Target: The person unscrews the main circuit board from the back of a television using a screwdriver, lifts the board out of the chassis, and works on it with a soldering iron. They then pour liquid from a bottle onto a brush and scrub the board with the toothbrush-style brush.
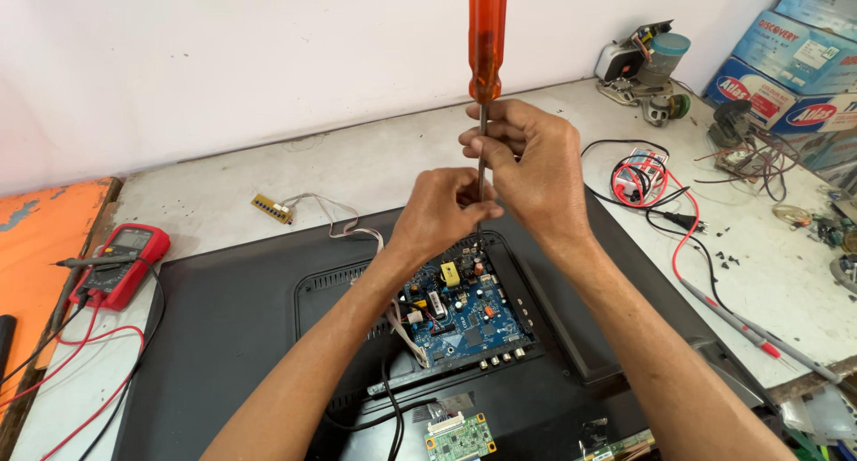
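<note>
Tool: long screwdriver with translucent orange plastic handle [487, 33], upright, shaft dropping toward the blue printed circuit board [464, 314].
Left hand [442, 213]: fingers curled shut around the lower shaft, at 7 o'clock from the other hand.
Right hand [527, 162]: fingers pinching the shaft just under the handle.
Tip: hidden behind the hands; cannot tell what it touches.
Risk: a slip could drive the tip into board components or the grey ribbon cable [357, 231] at 10 o'clock.
Nearby: red multimeter [120, 265] at 9 o'clock, well apart.
</note>
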A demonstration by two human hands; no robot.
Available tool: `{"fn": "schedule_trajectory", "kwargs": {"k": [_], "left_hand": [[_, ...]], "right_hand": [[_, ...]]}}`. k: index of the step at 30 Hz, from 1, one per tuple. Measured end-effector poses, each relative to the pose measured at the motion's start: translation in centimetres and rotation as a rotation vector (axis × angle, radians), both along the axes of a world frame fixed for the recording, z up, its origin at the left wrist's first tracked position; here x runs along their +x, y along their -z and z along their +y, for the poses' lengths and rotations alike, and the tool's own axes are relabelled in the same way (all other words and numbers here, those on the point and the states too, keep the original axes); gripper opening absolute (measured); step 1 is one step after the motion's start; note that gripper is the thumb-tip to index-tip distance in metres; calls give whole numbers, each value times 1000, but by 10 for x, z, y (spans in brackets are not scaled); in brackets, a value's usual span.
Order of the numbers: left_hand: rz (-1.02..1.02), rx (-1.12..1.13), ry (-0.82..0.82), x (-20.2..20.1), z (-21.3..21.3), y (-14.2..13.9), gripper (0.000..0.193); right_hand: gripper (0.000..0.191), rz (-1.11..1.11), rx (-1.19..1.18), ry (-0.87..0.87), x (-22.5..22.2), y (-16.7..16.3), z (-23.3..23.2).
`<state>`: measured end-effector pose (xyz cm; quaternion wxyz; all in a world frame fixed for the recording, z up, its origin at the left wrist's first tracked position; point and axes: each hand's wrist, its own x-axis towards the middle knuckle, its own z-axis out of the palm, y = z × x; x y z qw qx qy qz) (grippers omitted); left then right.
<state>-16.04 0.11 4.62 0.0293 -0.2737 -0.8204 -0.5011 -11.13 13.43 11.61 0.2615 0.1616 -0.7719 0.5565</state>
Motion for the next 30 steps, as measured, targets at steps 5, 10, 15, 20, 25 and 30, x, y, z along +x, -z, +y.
{"fn": "schedule_trajectory", "kwargs": {"k": [5, 10, 15, 20, 25, 30], "left_hand": [[27, 143, 179, -5, -1, 10, 36], [-22, 76, 175, -10, -8, 23, 48], [22, -2, 205, -12, -9, 29, 49], [-85, -134, 104, -8, -1, 25, 43], [-80, -145, 50, -3, 9, 13, 20], [11, -230, 76, -9, 33, 11, 17]], "right_hand": [[28, 29, -4, -4, 2, -1, -1], [24, 36, -19, 20, 2, -4, 1], [26, 66, -58, -7, 4, -14, 6], [27, 88, -69, -19, 12, -31, 7], [28, 149, -85, -17, 22, -39, 10], [24, 249, -85, 96, 53, -45, 47]]}}
